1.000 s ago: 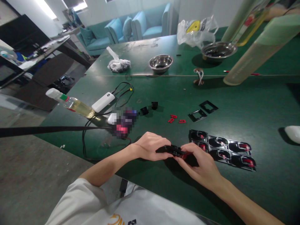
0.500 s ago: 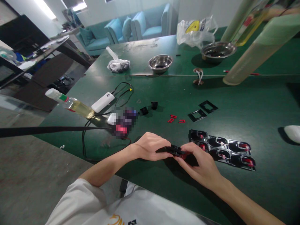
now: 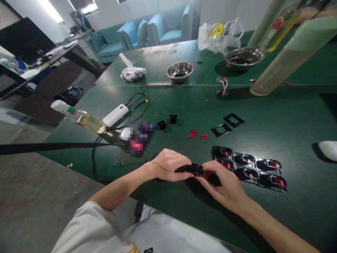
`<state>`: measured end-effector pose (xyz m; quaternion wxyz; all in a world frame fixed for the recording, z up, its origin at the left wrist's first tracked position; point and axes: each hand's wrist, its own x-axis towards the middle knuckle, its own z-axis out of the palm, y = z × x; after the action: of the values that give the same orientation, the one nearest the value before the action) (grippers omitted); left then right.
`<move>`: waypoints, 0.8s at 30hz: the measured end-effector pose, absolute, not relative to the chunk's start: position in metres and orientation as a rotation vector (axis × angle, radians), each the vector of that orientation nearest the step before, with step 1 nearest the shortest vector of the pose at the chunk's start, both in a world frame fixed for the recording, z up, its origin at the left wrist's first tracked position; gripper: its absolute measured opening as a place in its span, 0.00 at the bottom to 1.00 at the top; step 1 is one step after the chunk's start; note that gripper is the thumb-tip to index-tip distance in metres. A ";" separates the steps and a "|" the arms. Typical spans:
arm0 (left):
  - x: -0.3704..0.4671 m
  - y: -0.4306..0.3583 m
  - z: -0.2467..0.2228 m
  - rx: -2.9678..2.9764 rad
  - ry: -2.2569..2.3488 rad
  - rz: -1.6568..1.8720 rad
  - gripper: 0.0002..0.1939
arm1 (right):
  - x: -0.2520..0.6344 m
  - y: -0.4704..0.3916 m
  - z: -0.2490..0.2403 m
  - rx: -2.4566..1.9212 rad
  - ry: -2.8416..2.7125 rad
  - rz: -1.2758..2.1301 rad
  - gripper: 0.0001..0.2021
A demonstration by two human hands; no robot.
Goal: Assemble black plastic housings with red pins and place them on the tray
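Between my two hands is a small black plastic part (image 3: 196, 169), held on edge just above the table. My left hand (image 3: 170, 165) grips its left end, fingers closed. At its right end, the thumb and fingertips of my right hand (image 3: 223, 182) pinch it where a bit of red shows. Several black plastic assemblies with red pieces inside (image 3: 249, 160) lie in two rows beside my right hand. Beyond my hands lie three red U-shaped clips (image 3: 203, 136), two flat black square frames (image 3: 221, 129) and two small black blocks (image 3: 162, 124).
On the left are a bottle of yellowish liquid (image 3: 89, 120), a white power bank (image 3: 116, 115) with cables, and a blurred-out device (image 3: 139, 138). Steel bowls (image 3: 180, 72), a tied plastic bag (image 3: 133, 73) and a tall tumbler (image 3: 279, 66) stand farther back. A white mouse (image 3: 328, 150) lies at the right edge.
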<state>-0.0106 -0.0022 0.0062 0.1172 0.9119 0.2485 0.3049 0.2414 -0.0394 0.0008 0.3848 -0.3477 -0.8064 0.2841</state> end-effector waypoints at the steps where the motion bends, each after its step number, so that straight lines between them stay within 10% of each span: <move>1: -0.010 -0.002 0.006 2.666 0.719 0.906 0.14 | 0.241 -0.040 0.001 -0.889 -2.056 0.723 0.06; 24: -0.010 -0.002 0.007 2.697 0.714 0.900 0.15 | 0.241 -0.039 0.001 -0.881 -2.044 0.732 0.06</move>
<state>-0.0097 -0.0020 0.0068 0.1048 0.9150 0.2422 0.3052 0.2414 -0.0385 0.0005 0.3886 -0.3465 -0.8038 0.2879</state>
